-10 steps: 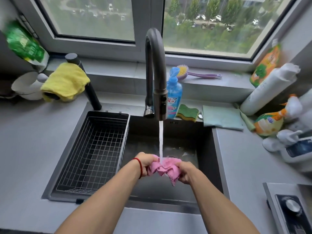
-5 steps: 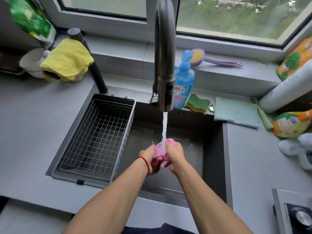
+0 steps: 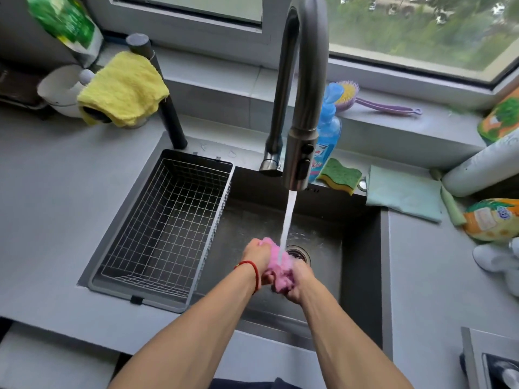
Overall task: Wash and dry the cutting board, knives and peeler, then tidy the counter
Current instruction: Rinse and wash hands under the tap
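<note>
A bunched pink cloth (image 3: 278,269) is squeezed between both hands over the dark sink (image 3: 362,265), right under the running water from the grey faucet (image 3: 302,108). My left hand (image 3: 257,255), with a red string at the wrist, grips the cloth's upper left end. My right hand (image 3: 300,279) grips its lower right end. The stream lands on the cloth beside the drain (image 3: 300,252). No cutting board, knife or peeler is in view.
A wire basket (image 3: 165,228) fills the sink's left part. A yellow cloth (image 3: 123,88) hangs at the back left. Blue soap bottle (image 3: 325,141), green sponge (image 3: 339,175), pale green cloth (image 3: 404,192), purple brush (image 3: 365,101) and spray bottles (image 3: 491,220) line the back and right. A stove corner (image 3: 491,360) sits lower right.
The hands have drawn together and twisted the pink cloth into a tighter bunch under the stream. The camera has tilted down and moved closer to the sink.
</note>
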`<state>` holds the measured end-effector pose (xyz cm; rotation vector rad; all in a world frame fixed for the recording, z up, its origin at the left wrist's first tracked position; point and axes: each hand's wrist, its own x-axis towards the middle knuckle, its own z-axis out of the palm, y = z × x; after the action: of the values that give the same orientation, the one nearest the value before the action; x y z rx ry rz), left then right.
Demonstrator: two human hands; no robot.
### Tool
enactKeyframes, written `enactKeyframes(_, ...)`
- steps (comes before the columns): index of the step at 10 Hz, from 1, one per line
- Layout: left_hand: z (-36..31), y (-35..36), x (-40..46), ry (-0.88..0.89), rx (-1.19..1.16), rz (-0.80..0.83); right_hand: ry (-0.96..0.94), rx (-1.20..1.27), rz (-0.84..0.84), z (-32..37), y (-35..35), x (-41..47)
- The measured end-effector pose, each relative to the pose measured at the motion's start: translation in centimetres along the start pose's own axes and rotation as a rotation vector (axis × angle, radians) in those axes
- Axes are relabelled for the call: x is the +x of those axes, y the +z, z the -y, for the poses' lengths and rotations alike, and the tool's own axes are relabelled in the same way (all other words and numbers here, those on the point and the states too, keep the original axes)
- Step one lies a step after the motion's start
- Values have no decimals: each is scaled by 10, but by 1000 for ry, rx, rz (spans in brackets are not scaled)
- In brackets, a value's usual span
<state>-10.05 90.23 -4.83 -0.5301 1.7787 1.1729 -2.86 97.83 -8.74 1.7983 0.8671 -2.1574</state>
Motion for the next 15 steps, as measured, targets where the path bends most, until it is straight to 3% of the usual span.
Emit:
enactKeyframes(1,6,4,12,-101,-57,-1,-26,40,35,-6,13,-9)
enactKeyframes(2,4,14,0,-121,-46,17,-192,-4,-195,-4,32,-8)
enactKeyframes(3,3,21,2,-55,-110,-26,-261,-64,-243,3,31,-6)
enactKeyframes(5,6,33,-3,-221,-320,97,-130,-135,-153,18,11,7)
enactKeyframes(6,9,23,-14,-247,-281,202,-138,-381,-238,25,7,11)
enactKeyframes(7,6,10,-9,-232,-194,185,-374,-1006,-315,61,8,0)
enactKeyframes(8,2,-4,-14,-220,-184,167,-630,-907,-77,111,29,-24)
enactKeyframes(9,7,-15,-14,-212,-215,186,-513,-458,275,153,61,-54)
enactKeyframes(10,10,-21,-22,-212,-247,230,-223,-18,432,178,78,-69)
enactKeyframes(11,5,-22,-29,-147,-201,239,-169,221,508,191,77,-68)
enactKeyframes(12,-3,-23,-39,-81,-149,299,-371,-142,416,167,50,-59)
enactKeyframes(13,-19,-23,-48,-26,-63,371,-619,-842,374,107,-4,-36)
enactKeyframes(14,-33,-22,-56,28,137,375,-680,-1128,604,53,-36,-32)
enactKeyframes(15,-47,-27,-59,154,234,348,-824,-909,547,24,-34,-30)
